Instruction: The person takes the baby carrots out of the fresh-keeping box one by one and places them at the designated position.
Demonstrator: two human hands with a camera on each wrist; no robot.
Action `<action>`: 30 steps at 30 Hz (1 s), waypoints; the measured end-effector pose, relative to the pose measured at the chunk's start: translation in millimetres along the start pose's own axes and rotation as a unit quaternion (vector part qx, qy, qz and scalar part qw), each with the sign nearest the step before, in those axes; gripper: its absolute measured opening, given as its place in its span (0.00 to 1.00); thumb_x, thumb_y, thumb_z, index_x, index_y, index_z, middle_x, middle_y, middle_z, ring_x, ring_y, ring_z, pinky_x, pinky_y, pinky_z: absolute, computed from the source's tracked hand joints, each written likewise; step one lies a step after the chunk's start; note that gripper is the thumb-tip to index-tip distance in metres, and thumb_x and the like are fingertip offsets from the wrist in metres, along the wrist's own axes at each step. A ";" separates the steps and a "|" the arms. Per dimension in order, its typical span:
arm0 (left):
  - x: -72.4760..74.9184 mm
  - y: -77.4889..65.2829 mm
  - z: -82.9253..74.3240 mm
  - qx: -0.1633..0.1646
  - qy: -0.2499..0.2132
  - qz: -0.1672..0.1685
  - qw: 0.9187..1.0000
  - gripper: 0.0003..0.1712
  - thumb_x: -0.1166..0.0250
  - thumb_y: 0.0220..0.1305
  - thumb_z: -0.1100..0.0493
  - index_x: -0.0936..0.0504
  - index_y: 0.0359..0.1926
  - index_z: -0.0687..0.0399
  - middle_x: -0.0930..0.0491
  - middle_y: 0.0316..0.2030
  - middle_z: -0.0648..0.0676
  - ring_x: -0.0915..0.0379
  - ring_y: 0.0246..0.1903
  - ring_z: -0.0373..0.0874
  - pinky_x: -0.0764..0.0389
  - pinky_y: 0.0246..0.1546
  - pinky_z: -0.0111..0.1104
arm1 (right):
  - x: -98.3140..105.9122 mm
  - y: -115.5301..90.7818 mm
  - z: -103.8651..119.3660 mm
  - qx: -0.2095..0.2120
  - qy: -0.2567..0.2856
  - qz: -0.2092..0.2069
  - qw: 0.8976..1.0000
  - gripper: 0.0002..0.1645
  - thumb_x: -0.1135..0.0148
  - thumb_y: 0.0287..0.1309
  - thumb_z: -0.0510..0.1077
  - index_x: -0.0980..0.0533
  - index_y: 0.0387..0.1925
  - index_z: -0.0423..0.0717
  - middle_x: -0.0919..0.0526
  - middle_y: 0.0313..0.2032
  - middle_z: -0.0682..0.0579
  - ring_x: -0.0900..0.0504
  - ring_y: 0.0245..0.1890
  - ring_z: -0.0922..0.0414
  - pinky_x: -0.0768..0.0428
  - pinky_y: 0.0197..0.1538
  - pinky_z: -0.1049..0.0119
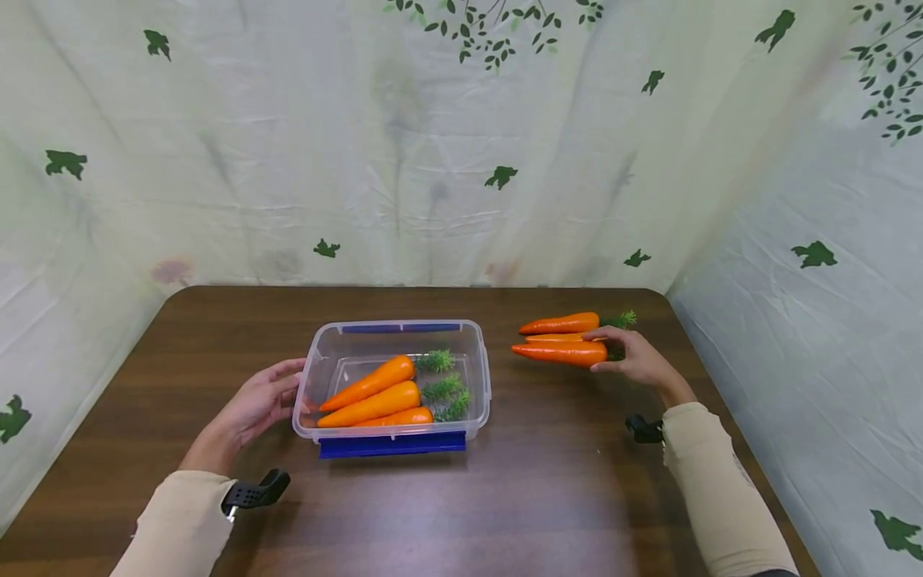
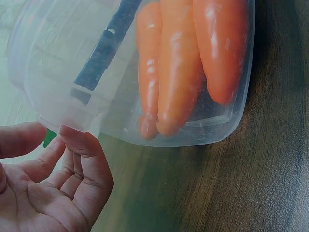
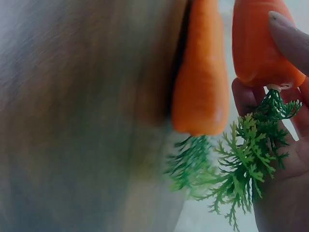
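On the left, the person's left hand (image 1: 248, 405) came out of a cream sleeve (image 1: 180, 521) with a black band (image 1: 258, 490) at the wrist; its fingers were loosely bent, the thumb apart from them, and the fingertips touched the left end of a clear plastic container (image 1: 389, 433). That container stood lidless on a brown wood-grain desk (image 1: 505, 513), with a blue latch (image 1: 392, 445) hanging along its near side. Inside it 3 orange carrots (image 1: 371, 405) lay side by side, tapered tips to the left and green leafy tops (image 1: 443, 389) to the right. To the right of the container, well apart from the left hand, 3 more carrots lay close together, pointing the same way: a far carrot (image 1: 558, 324), a middle carrot (image 1: 555, 337) partly hidden, and a near carrot (image 1: 558, 353). The right hand (image 1: 638, 362) pinched the near carrot at its thick end, thumb on one side and fingers on the other, beside its greenery; whether that carrot touched the desk could not be told. A black band (image 1: 644, 429) and a cream sleeve (image 1: 721, 489) followed on that arm. Behind the desk hung pale cloth (image 1: 433, 136) printed with green leaves.
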State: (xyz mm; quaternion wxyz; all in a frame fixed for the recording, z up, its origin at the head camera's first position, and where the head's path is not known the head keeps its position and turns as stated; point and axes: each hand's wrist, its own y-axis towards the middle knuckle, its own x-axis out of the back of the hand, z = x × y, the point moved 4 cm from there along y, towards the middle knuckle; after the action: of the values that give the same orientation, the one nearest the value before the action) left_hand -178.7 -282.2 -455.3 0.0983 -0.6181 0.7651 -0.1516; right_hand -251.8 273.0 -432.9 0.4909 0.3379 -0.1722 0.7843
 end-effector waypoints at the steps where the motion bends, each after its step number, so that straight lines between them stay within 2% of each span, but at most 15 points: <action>1: -0.2 0.1 -0.2 0.000 0.001 0.001 1.000 0.33 0.51 0.75 0.53 0.50 0.72 0.63 0.35 0.61 0.62 0.28 0.51 0.46 0.21 0.50 0.37 | 0.2 -2.1 -3.2 -0.007 0.001 -0.001 1.000 0.30 0.28 0.50 0.37 0.25 0.55 0.36 0.23 0.54 0.38 0.26 0.52 0.43 0.29 0.57 0.47; 7: -1.3 0.6 -0.5 0.004 0.004 -0.002 1.000 0.32 0.51 0.75 0.52 0.49 0.72 0.62 0.36 0.61 0.62 0.28 0.51 0.46 0.21 0.50 0.37 | 1.1 -13.7 -16.8 -0.023 0.012 -0.007 1.000 0.29 0.28 0.50 0.37 0.25 0.55 0.35 0.23 0.55 0.36 0.30 0.58 0.39 0.35 0.62 0.41; 16: -0.9 -1.1 -1.3 0.004 0.013 -0.003 1.000 0.34 0.51 0.75 0.51 0.50 0.72 0.62 0.43 0.66 0.67 0.29 0.52 0.44 0.22 0.50 0.36 | 0.7 -22.3 -27.6 -0.023 0.002 -0.015 1.000 0.27 0.29 0.52 0.37 0.24 0.54 0.32 0.23 0.53 0.33 0.28 0.55 0.37 0.36 0.61 0.38; 24: 0.2 -0.1 -0.9 0.001 0.002 -0.003 1.000 0.33 0.50 0.74 0.52 0.49 0.72 0.62 0.35 0.62 0.62 0.27 0.49 0.42 0.21 0.49 0.36 | -1.4 -25.5 -40.0 -0.054 0.001 -0.031 0.998 0.28 0.28 0.50 0.38 0.24 0.53 0.33 0.22 0.53 0.34 0.28 0.55 0.37 0.34 0.61 0.40; 30: 0.5 -0.3 -0.3 0.005 0.005 -0.004 1.000 0.33 0.50 0.75 0.52 0.48 0.72 0.61 0.35 0.61 0.60 0.27 0.49 0.42 0.21 0.49 0.35 | -3.7 -26.7 -46.8 -0.084 -0.018 -0.047 0.995 0.29 0.26 0.48 0.41 0.23 0.52 0.36 0.22 0.52 0.36 0.26 0.55 0.38 0.33 0.60 0.40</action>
State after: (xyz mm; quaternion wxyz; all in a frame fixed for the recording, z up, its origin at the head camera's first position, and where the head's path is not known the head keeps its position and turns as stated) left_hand -178.7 -282.6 -454.8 0.0973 -0.6197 0.7623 -0.1593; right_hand -243.9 311.0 -470.5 0.5510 0.3172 -0.2298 0.7368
